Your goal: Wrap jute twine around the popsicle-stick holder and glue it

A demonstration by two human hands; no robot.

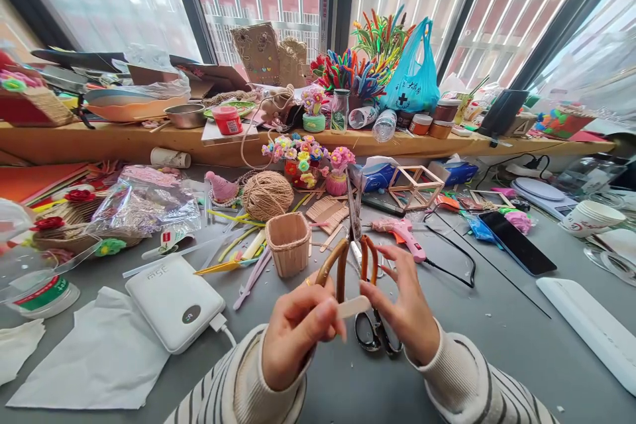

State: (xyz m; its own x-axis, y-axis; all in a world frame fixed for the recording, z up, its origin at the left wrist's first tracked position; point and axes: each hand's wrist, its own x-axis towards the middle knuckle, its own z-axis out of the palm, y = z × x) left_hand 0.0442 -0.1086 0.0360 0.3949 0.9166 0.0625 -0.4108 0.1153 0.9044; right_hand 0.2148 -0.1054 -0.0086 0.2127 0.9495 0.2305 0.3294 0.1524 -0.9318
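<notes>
Scissors (370, 328) lie under both hands' grip on stick (354, 307); basket (289, 243) behind

Two bare hands are seen at the lower centre of the frame, the left hand (293, 338) and the right hand (405, 308). Cream knitted sleeves (462, 377) with thin dark stripes are worn to the wrists.

Stick basket (289, 243) behind hands; power bank (173, 301) left; phone (517, 242) right.
</notes>
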